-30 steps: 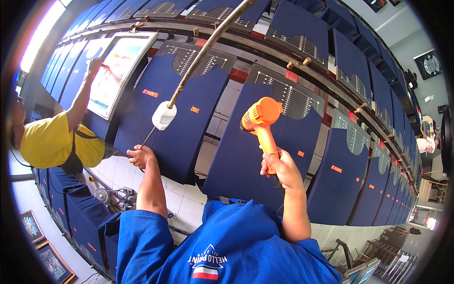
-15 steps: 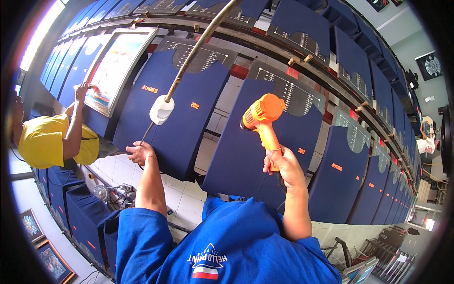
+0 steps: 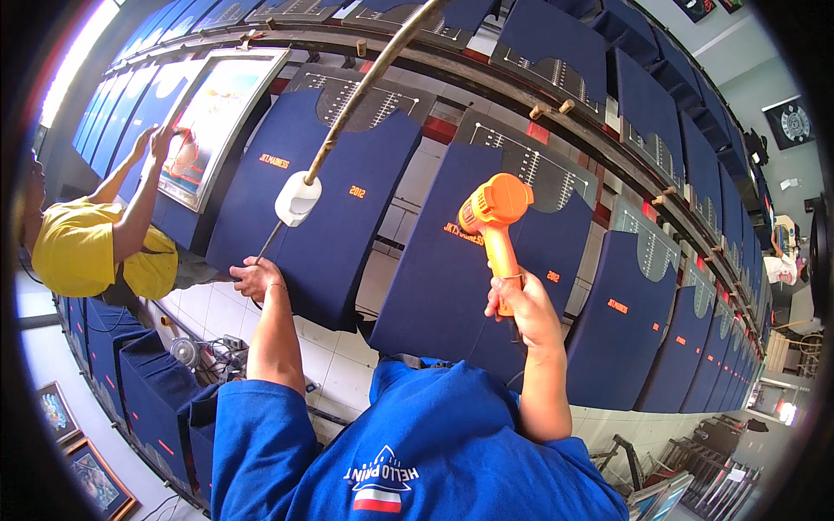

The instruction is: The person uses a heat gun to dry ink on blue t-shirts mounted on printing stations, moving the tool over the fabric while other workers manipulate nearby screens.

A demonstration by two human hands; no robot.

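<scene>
My right hand (image 3: 528, 311) is closed round the handle of an orange heat gun (image 3: 497, 211), whose nozzle end points left and down over a navy fabric panel (image 3: 452, 286). The panel lies on a dark printing board (image 3: 530, 165) and bears small orange print. My left hand (image 3: 258, 280) is closed on a thin dark cord (image 3: 272, 239). That cord runs up to a white electrical socket (image 3: 297, 201) hanging from a long, worn rod (image 3: 358, 94). Behind the cord, another navy fabric panel (image 3: 347, 252) with orange print lies on its board.
A co-worker in a yellow shirt (image 3: 76, 250) stands at left by a framed printing screen (image 3: 280, 62). Rows of navy panels (image 3: 618, 321) stretch right and far. A long rail (image 3: 473, 71) runs behind. A small fan (image 3: 184, 351) stands low at left.
The heat gun has shifted slightly right and its nozzle has turned, uncovering orange print on the panel. The co-worker's hands have moved up over the printing screen. My left hand stays put.
</scene>
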